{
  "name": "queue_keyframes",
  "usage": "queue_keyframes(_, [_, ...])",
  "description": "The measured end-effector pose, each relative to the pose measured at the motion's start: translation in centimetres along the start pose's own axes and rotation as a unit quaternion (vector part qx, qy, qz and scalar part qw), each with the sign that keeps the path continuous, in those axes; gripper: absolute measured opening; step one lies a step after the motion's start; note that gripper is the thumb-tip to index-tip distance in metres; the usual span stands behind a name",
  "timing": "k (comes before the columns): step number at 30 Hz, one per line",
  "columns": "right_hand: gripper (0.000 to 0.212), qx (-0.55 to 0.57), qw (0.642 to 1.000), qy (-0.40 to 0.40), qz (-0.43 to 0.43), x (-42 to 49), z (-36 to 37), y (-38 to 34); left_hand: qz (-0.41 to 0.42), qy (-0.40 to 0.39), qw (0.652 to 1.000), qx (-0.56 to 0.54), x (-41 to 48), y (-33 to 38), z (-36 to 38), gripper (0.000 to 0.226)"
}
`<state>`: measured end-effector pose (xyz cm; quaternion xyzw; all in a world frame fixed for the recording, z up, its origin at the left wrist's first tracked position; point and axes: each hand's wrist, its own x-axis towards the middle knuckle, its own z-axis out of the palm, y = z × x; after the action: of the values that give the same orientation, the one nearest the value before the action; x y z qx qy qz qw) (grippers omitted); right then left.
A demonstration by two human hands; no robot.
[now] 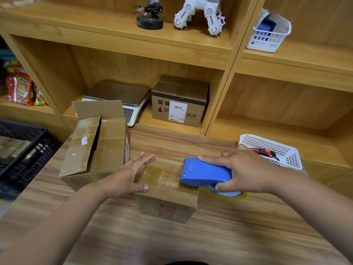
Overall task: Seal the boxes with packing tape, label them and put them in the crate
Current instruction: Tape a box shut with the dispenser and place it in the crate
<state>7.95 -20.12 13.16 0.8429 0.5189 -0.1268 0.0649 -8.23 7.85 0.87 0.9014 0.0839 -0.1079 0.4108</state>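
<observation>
Far out at nine o'clock from the small box (168,190), off the edge of the table (191,245): a black crate (23,150), low and close, probably handy for dropping finished boxes in without a step.

At ten o'clock, just beside the small box: an open box (95,148), flaps up and unsealed, seemingly queued for its turn.

Next, the left hand (129,175): grip wide open and holding nothing, fingers straight and flat on the left part of the small box's top, thumb at the near edge. Pressing down, most likely to keep the flaps shut and stop any sliding under the pull of the tape.

Dead centre on the table, the small box itself, glossy tape already across part of its top.

At twelve o'clock, back on the shelf (168,121): a labelled box (179,100), well apart from the work.

At three o'clock, the right hand (246,171): grip closed round the blue tape dispenser (206,173), nose down on the box top, tape roll (227,194) hanging past the right edge. Angled so, by the look of it, for drawing the strip along the seam.

At two o'clock: a white basket (286,159) with a cutter (265,152) inside, near enough for trimming.
</observation>
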Motion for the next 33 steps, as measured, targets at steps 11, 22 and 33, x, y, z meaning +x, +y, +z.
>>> queue_keyframes(11, [0.069, 0.049, 0.998, 0.001, 0.048, -6.3, 2.4, 5.5, -0.001, -0.003, 1.0, 0.003, -0.2, 0.5, 0.2, 0.088])
queue_keyframes(22, [0.069, 0.054, 0.998, 0.032, 0.031, -5.4, 7.9, 5.7, -0.023, 0.006, 0.998, 0.059, -0.3, 1.2, 0.2, 0.095])
queue_keyframes(33, [0.074, 0.073, 0.995, 0.07, 0.022, -5.0, 10.8, 5.7, 0.088, 0.131, 0.964, 0.212, 4.8, 12.7, 7.7, 0.051])
